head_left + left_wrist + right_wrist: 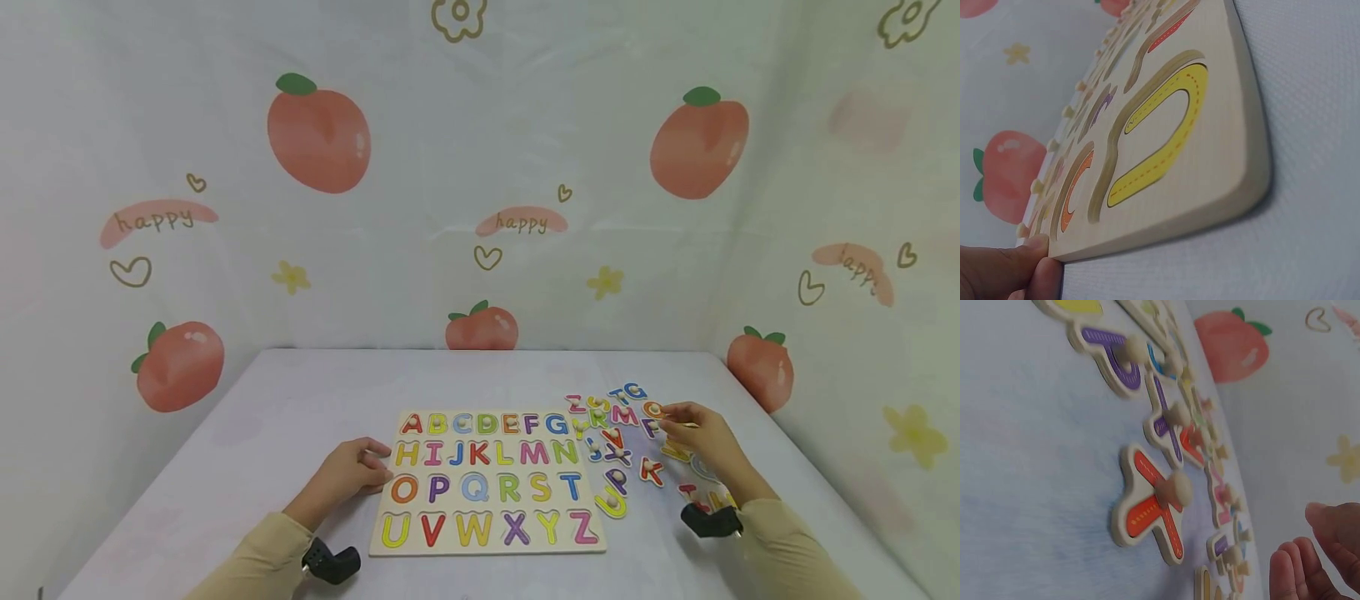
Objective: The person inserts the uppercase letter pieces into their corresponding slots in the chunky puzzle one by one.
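The board [492, 500] lies on the table [315, 383], loose letters [623, 415] to its right: G [635, 391] far, U [612, 504] near, just beside the board, P [614, 478] behind U, K [652, 472] right of P; a backdrop [420, 167] behind

Pale wood for the puzzle board [491, 551], lower centre of the head view, with multicoloured letter recesses [474, 487]. Red with dashed lines on the K piece [1142, 517], centre of the right-wrist view; purple on the P piece [1113, 359], upper left. White on the backdrop [420, 150], top of the head view, with red peaches [318, 137] and yellow flowers [290, 277].
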